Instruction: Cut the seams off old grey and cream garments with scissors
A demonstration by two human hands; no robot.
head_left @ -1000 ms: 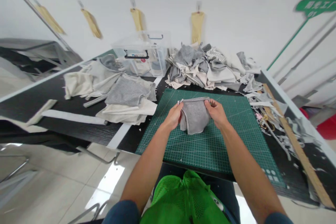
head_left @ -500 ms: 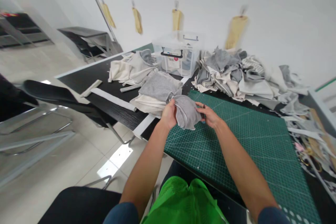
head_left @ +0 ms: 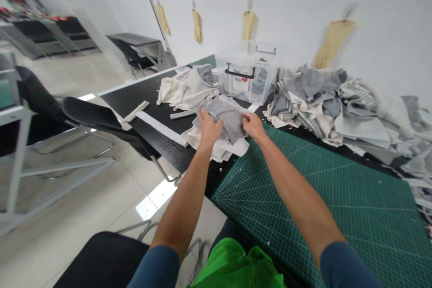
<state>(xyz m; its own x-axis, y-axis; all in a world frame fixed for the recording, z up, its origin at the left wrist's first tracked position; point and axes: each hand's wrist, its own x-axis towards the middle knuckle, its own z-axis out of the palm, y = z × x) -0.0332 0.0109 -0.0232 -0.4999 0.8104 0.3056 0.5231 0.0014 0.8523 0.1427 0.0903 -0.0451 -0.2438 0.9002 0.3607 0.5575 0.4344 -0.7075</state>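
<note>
A grey piece of fabric (head_left: 231, 122) lies over a stack of grey and cream fabric pieces (head_left: 222, 154) left of the green cutting mat (head_left: 324, 180). My left hand (head_left: 209, 128) rests on the left side of the grey piece, thumb and fingers apart. At the right edge of that piece, my right hand (head_left: 254, 126) has its fingers curled in and pinched on the cloth. The fingertips of both hands are partly hidden.
Behind the stack stands a clear plastic box (head_left: 248, 78) beside crumpled cream cloth (head_left: 184, 87). A large heap of fabric scraps (head_left: 324, 103) lies along the wall. Pale strips (head_left: 162, 128) lie at left, near a black chair (head_left: 97, 114). Yellow gloves (head_left: 332, 42) hang above.
Both hands have carried the grey fabric piece left from above the mat and lowered it onto the stack. My left hand has spread its fingers. The view has turned left.
</note>
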